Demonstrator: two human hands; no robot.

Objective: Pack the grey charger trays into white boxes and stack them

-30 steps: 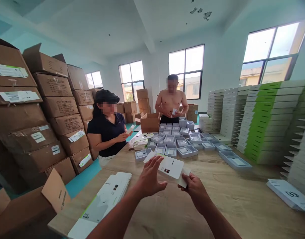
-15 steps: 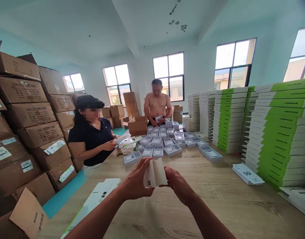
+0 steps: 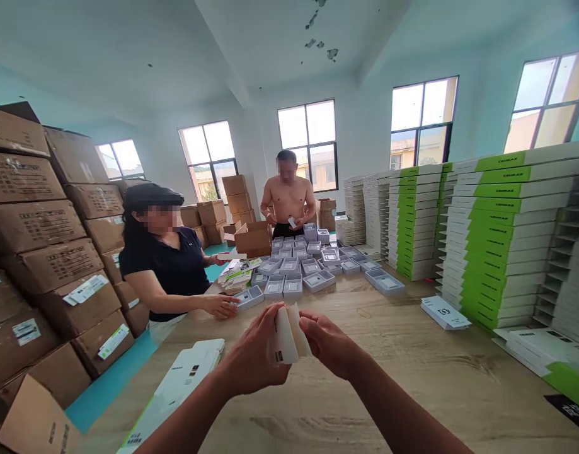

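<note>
In front of me, low over the table, I hold a small white carton (image 3: 285, 340) with a partly folded cream-coloured inner side. My left hand (image 3: 251, 353) wraps round its left side, thumb below and fingers behind. At its right edge, the fingers of my right hand (image 3: 329, 340) pinch the upper flap. To the left of my hands lies a stack of flat white-and-green cartons (image 3: 180, 384). Beyond them stand many grey trays (image 3: 292, 285) with white pieces inside.
Tall stacks of white-and-green boxes (image 3: 492, 239) rise on the right, near a small pile of white cards (image 3: 444, 313). A co-worker (image 3: 164, 265) on the left touches a grey tray (image 3: 249, 297). Another person (image 3: 289, 195) stands opposite. Brown cartons (image 3: 38, 233) are piled at left.
My view has turned a little to the right. The carton looks narrower, its cream-coloured side pressed closer by my right hand. The co-worker on the left has reached out to a grey tray.
</note>
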